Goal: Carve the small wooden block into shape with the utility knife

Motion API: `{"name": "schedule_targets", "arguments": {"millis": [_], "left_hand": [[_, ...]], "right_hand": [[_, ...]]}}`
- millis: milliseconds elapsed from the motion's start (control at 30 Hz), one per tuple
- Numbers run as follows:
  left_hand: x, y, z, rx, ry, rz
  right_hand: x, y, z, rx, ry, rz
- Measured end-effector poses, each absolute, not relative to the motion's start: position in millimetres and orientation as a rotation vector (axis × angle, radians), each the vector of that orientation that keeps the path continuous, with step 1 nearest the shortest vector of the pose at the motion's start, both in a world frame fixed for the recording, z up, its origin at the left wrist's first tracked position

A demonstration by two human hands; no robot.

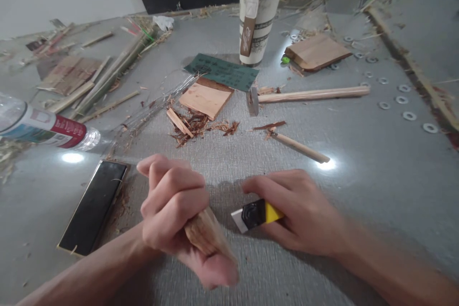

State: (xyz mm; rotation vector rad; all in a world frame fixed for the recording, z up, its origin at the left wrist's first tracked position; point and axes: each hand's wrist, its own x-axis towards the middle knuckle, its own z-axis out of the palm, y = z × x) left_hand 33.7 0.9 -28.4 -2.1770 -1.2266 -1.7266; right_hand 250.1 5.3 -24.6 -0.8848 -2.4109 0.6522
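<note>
My left hand (175, 215) is wrapped round a piece of wood (208, 232), whose near end shows between the fingers and the thumb; the rest of it is hidden in the grip. To its right, my right hand (304, 215) grips a yellow and black utility knife (258, 213). The short blade points left toward the wood, with a gap between them. Beyond both hands lie a thin round stick (299, 147) and a heap of reddish-brown shavings (193, 126) beside a flat wood piece (208, 98).
A hammer (311, 95) lies across the middle behind a dark green sandpaper sheet's (222, 71) right end. A paper cup (263, 14) stands behind. At left are a plastic bottle (50, 126) and a phone (93, 205). Several washers (409, 115) and a wood block (317, 51) lie right.
</note>
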Motion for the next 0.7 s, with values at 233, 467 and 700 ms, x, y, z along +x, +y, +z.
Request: {"name": "schedule_targets", "arguments": {"millis": [233, 467, 700], "left_hand": [[30.9, -3.4, -24.6, -2.315, -1.233, -1.529], [30.9, 1.0, -31.9, -2.523, -1.229, -1.744], [30.6, 0.1, -33.2, -2.675, -1.285, -1.712]], "right_hand": [[249.1, 3.9, -23.5, -0.815, -2.352, 0.638], [247.6, 4.4, -24.5, -0.794, -2.336, 0.644], [247.5, 5.4, -26.0, -0.772, -2.321, 0.673]]}}
